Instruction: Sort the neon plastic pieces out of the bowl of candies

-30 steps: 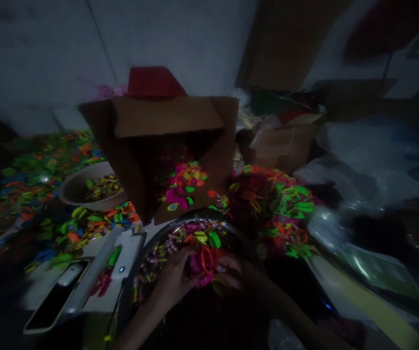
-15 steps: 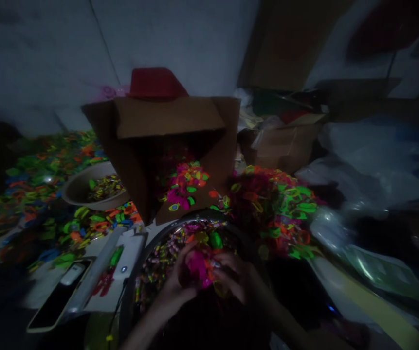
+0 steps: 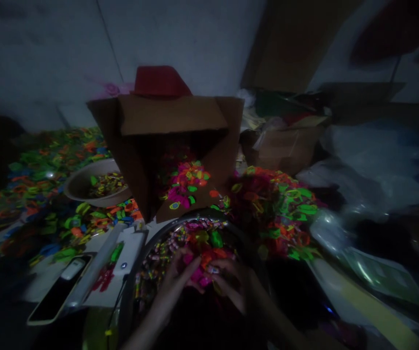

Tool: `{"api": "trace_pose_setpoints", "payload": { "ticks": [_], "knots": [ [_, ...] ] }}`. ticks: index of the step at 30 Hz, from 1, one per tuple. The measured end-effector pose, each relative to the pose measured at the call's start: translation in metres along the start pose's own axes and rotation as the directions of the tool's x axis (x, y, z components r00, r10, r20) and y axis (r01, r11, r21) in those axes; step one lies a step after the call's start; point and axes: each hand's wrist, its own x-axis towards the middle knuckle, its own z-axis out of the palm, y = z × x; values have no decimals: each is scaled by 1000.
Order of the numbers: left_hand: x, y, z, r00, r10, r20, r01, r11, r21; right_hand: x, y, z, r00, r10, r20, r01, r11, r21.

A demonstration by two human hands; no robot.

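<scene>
Plastic pieces (image 3: 198,278), pink and orange, sit bunched between the two hands, over a dark round basin (image 3: 131,287). They lie just to the right of the left hand (image 3: 177,278), whose thumb and fingers curl against the bunch; I cannot tell whether that grasp is closed on any one piece. The right hand (image 3: 234,281) appears to pinch a small pale piece (image 3: 214,270) between thumb and forefinger, on the bunch's near-right side, closer to this hand than to the other. Its long axis seems to run crosswise, though the dimness leaves that unsure. Just beyond the fingertips lies a green piece (image 3: 216,238); small colourful bits (image 3: 171,243) lie in the basin, ahead and left of the left hand. Farther ahead of both hands, a cardboard box (image 3: 173,116) opens toward them, a red container (image 3: 162,81) on top. A mixed heap (image 3: 285,201) spreads ahead and right of the right hand; a phone (image 3: 56,297) lies well left of the left hand. No brand, label or writing is legible.
</scene>
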Motion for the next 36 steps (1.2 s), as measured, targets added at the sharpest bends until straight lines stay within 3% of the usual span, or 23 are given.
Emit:
{"api": "trace_pose_setpoints", "payload": {
  "ticks": [2,5,11,15,21,27,36],
  "knots": [
    [2,-2,-1,993,90,-81,-82,992,98,-3,-2,3,1000,-5,0,5,1000,0],
    [3,-2,-1,943,274,-188,-216,935,280,-6,-7,7,998,48,29,-49,999,6],
    [0,-2,-1,889,409,-203,-335,887,318,-8,-11,14,986,137,95,-150,979,140],
    [-6,0,-2,842,526,-123,-430,791,436,-10,-3,14,989,117,93,-135,968,212],
    [-6,11,-8,792,610,31,-512,635,578,-9,-1,4,978,203,40,-207,971,124],
    [-9,18,-4,676,712,190,-650,456,608,-5,-15,-7,998,68,8,-68,998,-13],
    [-13,16,-3,647,705,289,-665,338,666,-7,-18,-8,999,-29,15,30,995,-95]
  ]
}}
